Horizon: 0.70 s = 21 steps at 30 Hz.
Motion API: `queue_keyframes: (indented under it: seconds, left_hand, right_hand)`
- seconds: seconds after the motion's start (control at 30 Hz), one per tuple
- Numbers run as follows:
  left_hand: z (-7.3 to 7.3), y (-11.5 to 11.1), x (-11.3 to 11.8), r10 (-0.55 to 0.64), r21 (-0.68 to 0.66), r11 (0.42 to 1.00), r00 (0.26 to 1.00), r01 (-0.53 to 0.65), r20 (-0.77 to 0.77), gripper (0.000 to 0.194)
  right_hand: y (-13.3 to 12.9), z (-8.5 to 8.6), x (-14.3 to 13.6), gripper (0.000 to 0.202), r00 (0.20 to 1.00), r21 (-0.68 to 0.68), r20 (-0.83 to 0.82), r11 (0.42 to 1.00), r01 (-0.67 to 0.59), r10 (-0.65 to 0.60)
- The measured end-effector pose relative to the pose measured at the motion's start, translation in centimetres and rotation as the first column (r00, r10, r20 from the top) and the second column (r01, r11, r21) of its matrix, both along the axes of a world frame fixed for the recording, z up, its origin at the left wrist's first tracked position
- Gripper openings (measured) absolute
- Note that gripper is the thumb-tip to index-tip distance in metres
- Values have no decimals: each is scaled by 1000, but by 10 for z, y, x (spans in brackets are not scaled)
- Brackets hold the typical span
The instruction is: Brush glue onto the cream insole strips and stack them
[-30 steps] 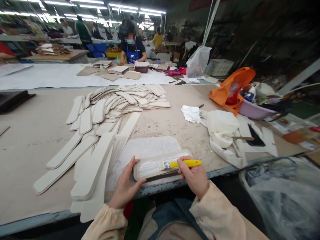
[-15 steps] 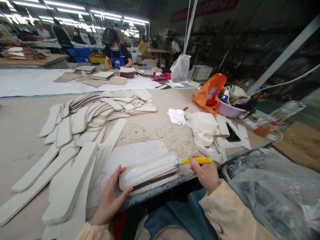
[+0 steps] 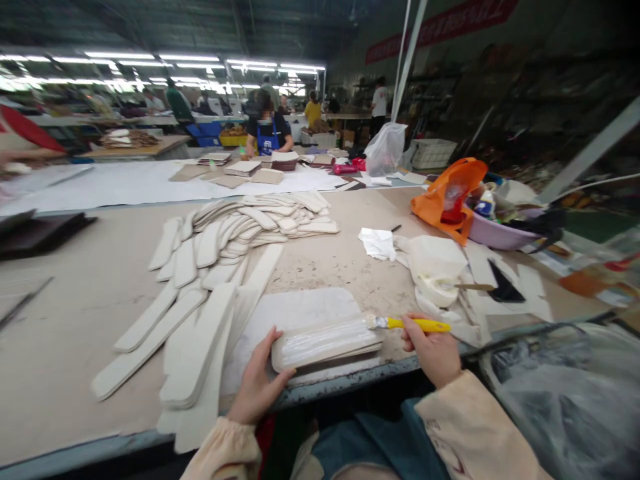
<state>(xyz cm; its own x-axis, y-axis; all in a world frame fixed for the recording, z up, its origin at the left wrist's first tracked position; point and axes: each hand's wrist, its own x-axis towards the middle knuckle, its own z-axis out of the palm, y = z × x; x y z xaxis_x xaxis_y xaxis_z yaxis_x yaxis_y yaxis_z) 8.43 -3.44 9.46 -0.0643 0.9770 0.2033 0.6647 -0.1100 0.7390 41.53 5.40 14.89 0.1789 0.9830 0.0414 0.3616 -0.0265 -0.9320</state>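
A short stack of pale, round-cornered strips (image 3: 325,343) lies near the table's front edge, its top streaked with wet, whitish coating. At the left end, my left hand (image 3: 263,377) has its thumb and fingers around the stack's corners. My right hand (image 3: 433,347) is closed on the yellow handle of a paintbrush (image 3: 420,324), whose bristles touch the strip's right end. Under the stack is a white sheet (image 3: 305,307). To the right stands a white tub (image 3: 437,267) with pale paste at its rim and a flat stick (image 3: 473,287) across it.
Many loose pale strips (image 3: 200,293) are heaped left of the stack. On the right are a crumpled white paper (image 3: 377,244), an orange bag (image 3: 445,200), a lilac basin (image 3: 505,230) and clear plastic (image 3: 560,400). Across the table, a person in a blue apron (image 3: 270,137) works beside stacked panels.
The view has turned left, so everything appears further right and dark panels show at the left. Both hands and the brush keep nearly the same places on the stack.
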Motion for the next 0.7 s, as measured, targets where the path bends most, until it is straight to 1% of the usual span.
queue_keyframes:
  seconds: [0.07,0.13,0.2,0.23,0.3,0.4,0.5,0.57,0.63,0.67,0.7]
  left_hand:
    - [1,-1,1,-11,15,1000,1000,10,17,73]
    - [2,-1,1,-11,20,1000,999,10,35,76]
    - [4,-1,2,0,17,1000,998,-1,57,79]
    - [5,-1,2,7,16,1000,998,-8,70,80]
    - [6,-2,3,15,18,1000,995,-16,99,81]
    - [5,-4,4,21,42,999,990,-27,141,79]
    - [4,-5,3,21,42,999,988,-28,154,77]
    - [3,-5,3,19,30,999,988,-24,151,76]
    - [2,-6,2,30,27,999,988,-35,151,77]
    - [0,-6,1,40,26,999,988,-45,150,78]
    - [-3,-7,1,50,23,998,988,-54,148,78]
  right_hand:
    - [0,-1,4,40,996,-8,78,1000,30,-30]
    - [-1,1,8,39,994,15,93,998,63,-65]
    - [-5,7,6,39,998,36,15,997,68,-68]
    - [-9,10,3,39,998,41,-43,998,51,-50]
    - [-17,15,-10,38,982,42,-185,999,-19,26]
    - [-32,16,-34,35,906,-3,-401,990,-144,131]
    - [-43,13,-50,31,809,-61,-569,974,-220,147]
    - [-44,10,-49,29,726,-90,-679,969,-229,109]
    - [-40,8,-40,26,650,-111,-757,968,-227,65]
    - [-36,7,-33,25,633,-104,-772,969,-225,64]
    - [-32,5,-26,24,646,-75,-758,973,-220,88]
